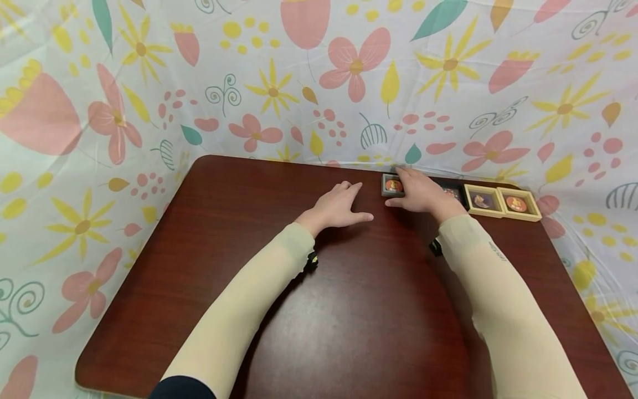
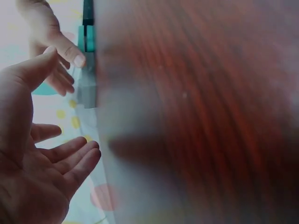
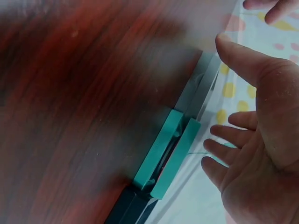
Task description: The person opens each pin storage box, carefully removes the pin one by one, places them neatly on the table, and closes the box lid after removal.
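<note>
My left hand (image 1: pixel 347 203) lies flat on the dark wooden table (image 1: pixel 319 310), fingers straight and holding nothing; the left wrist view shows its palm (image 2: pixel 46 163) spread open. My right hand (image 1: pixel 420 192) rests with relaxed fingers over the left end of a row of small square framed tiles at the table's far edge. It touches the grey tile (image 1: pixel 392 185), which shows an orange disc. In the left wrist view a right fingertip (image 2: pixel 77 59) meets the grey tile (image 2: pixel 87 86). The right wrist view shows the right hand (image 3: pixel 254 140) open beside teal frames (image 3: pixel 170 151).
Right of my hand the row continues with a dark tile (image 1: pixel 451 192) and two beige-framed tiles (image 1: pixel 482 200) (image 1: pixel 517 204). A floral cloth (image 1: pixel 149 111) hangs behind and around the table. The table's far edge runs just behind the tiles.
</note>
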`<state>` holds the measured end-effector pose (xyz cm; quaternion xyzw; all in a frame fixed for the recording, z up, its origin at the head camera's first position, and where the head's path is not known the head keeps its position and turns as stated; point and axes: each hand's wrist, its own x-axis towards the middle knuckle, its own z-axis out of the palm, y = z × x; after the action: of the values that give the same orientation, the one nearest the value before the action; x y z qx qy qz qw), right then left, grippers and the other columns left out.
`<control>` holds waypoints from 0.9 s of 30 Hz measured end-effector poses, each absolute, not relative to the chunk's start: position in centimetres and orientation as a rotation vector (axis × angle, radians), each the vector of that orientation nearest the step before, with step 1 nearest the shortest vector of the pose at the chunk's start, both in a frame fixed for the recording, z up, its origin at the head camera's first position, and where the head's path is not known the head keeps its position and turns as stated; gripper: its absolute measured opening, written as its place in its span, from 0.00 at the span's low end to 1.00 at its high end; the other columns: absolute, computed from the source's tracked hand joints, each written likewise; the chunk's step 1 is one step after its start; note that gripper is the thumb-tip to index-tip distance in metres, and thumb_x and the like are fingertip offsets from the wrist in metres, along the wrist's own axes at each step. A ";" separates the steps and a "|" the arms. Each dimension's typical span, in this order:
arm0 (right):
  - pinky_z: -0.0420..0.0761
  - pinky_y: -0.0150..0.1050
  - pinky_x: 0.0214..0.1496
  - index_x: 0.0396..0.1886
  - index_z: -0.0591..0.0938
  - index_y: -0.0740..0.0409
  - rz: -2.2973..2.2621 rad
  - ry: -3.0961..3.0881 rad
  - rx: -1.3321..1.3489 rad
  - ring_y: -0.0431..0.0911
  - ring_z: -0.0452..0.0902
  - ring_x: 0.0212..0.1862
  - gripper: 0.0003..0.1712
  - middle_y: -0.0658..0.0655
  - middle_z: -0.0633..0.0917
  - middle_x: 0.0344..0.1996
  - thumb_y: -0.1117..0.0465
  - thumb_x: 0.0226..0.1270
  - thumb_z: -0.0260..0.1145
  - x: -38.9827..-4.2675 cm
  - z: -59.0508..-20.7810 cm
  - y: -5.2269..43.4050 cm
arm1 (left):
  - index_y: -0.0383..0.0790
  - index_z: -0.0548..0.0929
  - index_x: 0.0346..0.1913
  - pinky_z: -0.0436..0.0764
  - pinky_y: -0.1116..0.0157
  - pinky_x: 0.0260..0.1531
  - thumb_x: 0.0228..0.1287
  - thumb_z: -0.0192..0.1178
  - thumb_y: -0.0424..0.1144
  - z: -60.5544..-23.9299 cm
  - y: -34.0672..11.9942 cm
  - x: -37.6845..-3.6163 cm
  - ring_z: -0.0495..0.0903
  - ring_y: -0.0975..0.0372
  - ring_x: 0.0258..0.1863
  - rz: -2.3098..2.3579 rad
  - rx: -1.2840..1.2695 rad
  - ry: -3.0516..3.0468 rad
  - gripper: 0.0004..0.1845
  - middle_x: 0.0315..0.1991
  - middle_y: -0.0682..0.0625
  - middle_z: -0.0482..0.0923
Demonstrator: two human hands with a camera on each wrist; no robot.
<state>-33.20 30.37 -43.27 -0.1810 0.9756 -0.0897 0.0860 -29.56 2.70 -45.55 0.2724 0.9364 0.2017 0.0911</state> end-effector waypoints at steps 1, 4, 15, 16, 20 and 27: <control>0.55 0.69 0.84 0.89 0.54 0.73 -0.265 2.900 -0.535 0.72 0.51 0.86 0.63 0.76 0.57 0.86 0.41 0.74 0.77 -33.4 -43.3 30.4 | 0.41 0.57 0.91 0.74 0.49 0.74 0.74 0.64 0.72 -45.7 2.8 -29.7 0.63 0.50 0.83 0.597 0.809 2.782 0.56 0.84 0.40 0.62; 0.56 0.69 0.84 0.89 0.54 0.71 -0.260 2.880 -0.524 0.72 0.51 0.86 0.62 0.75 0.56 0.87 0.41 0.75 0.76 -33.9 -43.6 30.5 | 0.40 0.58 0.90 0.73 0.51 0.76 0.75 0.63 0.72 -46.1 3.2 -30.1 0.62 0.50 0.84 0.575 0.821 2.782 0.56 0.85 0.40 0.62; 0.57 0.68 0.84 0.89 0.57 0.69 -0.314 2.826 -0.501 0.70 0.55 0.85 0.59 0.74 0.59 0.86 0.47 0.74 0.78 -35.5 -44.0 31.2 | 0.41 0.57 0.91 0.74 0.53 0.74 0.78 0.61 0.71 -46.2 3.6 -31.2 0.65 0.50 0.81 0.479 0.865 2.782 0.53 0.83 0.41 0.63; 0.57 0.68 0.84 0.89 0.57 0.69 -0.310 2.827 -0.500 0.70 0.56 0.84 0.59 0.74 0.60 0.85 0.47 0.74 0.78 -35.6 -44.1 31.2 | 0.41 0.57 0.91 0.74 0.53 0.74 0.78 0.60 0.71 -46.2 3.6 -31.3 0.65 0.50 0.81 0.472 0.870 2.783 0.53 0.83 0.41 0.63; 0.59 0.68 0.83 0.89 0.58 0.68 -0.310 2.827 -0.500 0.70 0.60 0.83 0.58 0.74 0.62 0.84 0.47 0.74 0.79 -35.8 -44.0 31.1 | 0.41 0.55 0.91 0.72 0.52 0.76 0.78 0.62 0.70 -46.1 3.6 -31.4 0.63 0.48 0.83 0.489 0.864 2.780 0.54 0.84 0.40 0.61; 0.61 0.68 0.82 0.89 0.58 0.69 -0.293 2.812 -0.490 0.71 0.62 0.81 0.56 0.75 0.63 0.83 0.49 0.76 0.77 -35.8 -44.0 30.7 | 0.41 0.54 0.91 0.70 0.51 0.78 0.78 0.63 0.69 -46.2 3.5 -31.4 0.60 0.47 0.85 0.486 0.845 2.785 0.55 0.86 0.39 0.60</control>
<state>-35.83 30.70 -43.95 -0.1691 0.9710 -0.1012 0.1356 -31.41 3.52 -46.17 0.2851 0.9395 0.1641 0.0950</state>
